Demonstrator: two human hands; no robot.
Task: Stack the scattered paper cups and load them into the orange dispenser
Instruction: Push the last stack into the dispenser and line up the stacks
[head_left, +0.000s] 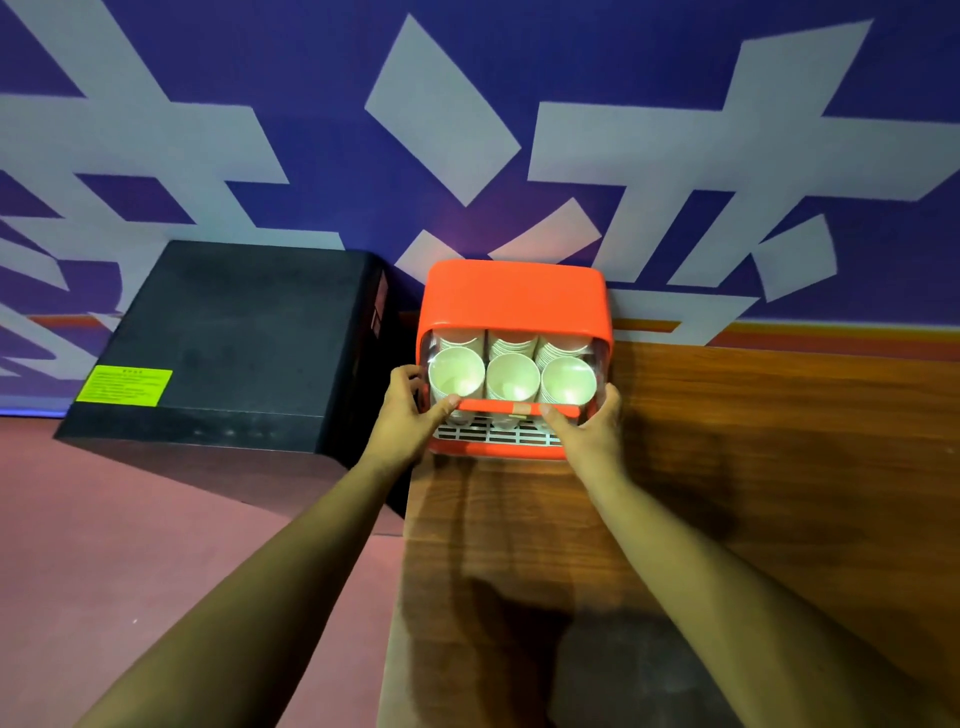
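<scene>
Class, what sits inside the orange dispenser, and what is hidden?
Three stacks of paper cups lie side by side in the orange dispenser, mouths facing the camera. Its orange top hides their far ends; the left hand and right hand cover the lower corners.

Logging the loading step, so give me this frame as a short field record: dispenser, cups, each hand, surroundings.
dispenser: orange dispenser on the wooden table, against the purple wall
cups: three stacks of paper cups side by side inside, mouths towards the camera
left hand: left hand grips the dispenser's lower left front, thumb on the orange bar
right hand: right hand grips the lower right front, thumb on the bar
neighbour: black box with a green label, left of the dispenser
</scene>
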